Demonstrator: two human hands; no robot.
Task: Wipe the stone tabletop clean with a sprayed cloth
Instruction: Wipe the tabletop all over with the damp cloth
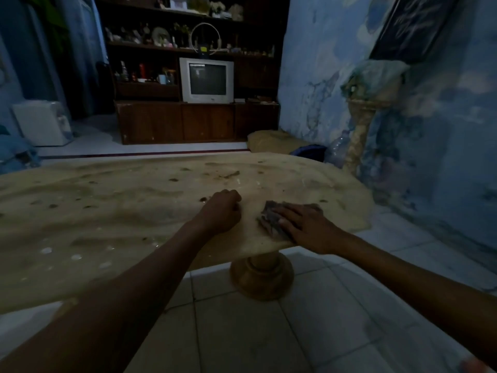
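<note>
Right hand (304, 224) presses flat on the cloth (271, 220), grip released; left hand (222, 211) clenched on tabletop (107, 205); no legible writing

Two bare forearms, sleeveless, ringless hands (269, 219)

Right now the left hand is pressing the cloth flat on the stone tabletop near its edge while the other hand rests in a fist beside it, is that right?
Not quite: the head view shows the right hand pressing the cloth flat on the stone tabletop near its edge, while the left hand rests in a fist beside it.
</note>
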